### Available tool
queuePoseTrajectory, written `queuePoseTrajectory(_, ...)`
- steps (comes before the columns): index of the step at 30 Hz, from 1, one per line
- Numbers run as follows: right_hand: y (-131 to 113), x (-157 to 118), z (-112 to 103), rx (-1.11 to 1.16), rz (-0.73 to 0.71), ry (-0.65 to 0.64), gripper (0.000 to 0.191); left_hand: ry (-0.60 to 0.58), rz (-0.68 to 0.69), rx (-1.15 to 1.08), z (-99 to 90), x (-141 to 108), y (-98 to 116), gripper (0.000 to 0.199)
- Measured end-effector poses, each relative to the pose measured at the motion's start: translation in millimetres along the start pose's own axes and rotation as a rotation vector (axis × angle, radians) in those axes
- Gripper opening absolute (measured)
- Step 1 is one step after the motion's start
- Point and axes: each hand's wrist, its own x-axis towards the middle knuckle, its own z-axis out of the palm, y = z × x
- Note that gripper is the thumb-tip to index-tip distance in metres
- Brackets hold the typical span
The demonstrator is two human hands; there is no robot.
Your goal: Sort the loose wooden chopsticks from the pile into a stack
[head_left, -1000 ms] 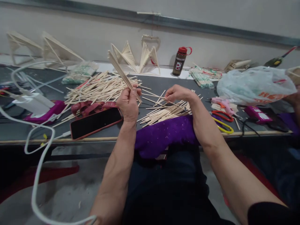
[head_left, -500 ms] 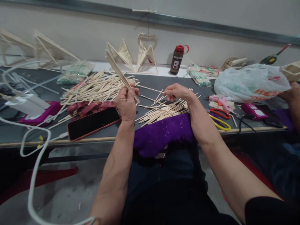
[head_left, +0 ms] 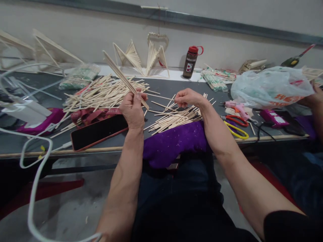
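Several thin wooden sticks [head_left: 118, 72] form a slanting bundle, and my left hand [head_left: 133, 106] is closed around its lower end. My right hand [head_left: 187, 98] pinches the right end of a single stick [head_left: 163, 96], whose left end reaches my left hand. Below the hands, a small pile of sticks [head_left: 174, 121] lies on the table by a purple cloth [head_left: 176, 143]. A larger heap of sticks [head_left: 101, 92] spreads behind and left of my left hand.
A phone [head_left: 99, 132] lies at the front left near white cables. Scissors [head_left: 236, 129], a pink glue gun [head_left: 237, 107] and a plastic bag [head_left: 270, 89] are on the right. A bottle [head_left: 190, 64] stands behind. Another person's hand [head_left: 315, 97] is at the right edge.
The bundle in my left hand has tilted further left. Both hands have shifted slightly left in the view, still holding sticks.
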Motion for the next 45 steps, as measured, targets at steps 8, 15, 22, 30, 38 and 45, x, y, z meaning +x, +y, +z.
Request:
queuePoseTrajectory(8,2,0,1,-0.205,0.008,0.018,0.017,-0.018,-0.006,0.051,1.0,-2,1,0.015)
queuePoseTrajectory(15,-10,-4,6,-0.398,-0.027,0.006,0.019,-0.026,0.008,0.093,0.0,-3,-2,0.017)
queuePoseTrajectory(22,-26,-8,26,-0.504,0.041,-0.137,0.010,-0.038,0.030,0.183,-1.3,-4,3,0.019)
queuePoseTrajectory(30,-29,-18,3,-0.231,-0.095,-0.046,0.014,-0.230,0.224,0.446,2.1,-14,13,0.017)
queuePoseTrajectory(38,-34,-24,-1,0.084,-0.156,0.224,0.012,-0.397,0.306,0.554,5.5,-18,10,0.017)
queuePoseTrajectory(45,-27,-14,3,0.310,-0.177,0.344,0.028,-0.412,0.324,0.543,4.7,-18,8,0.017)
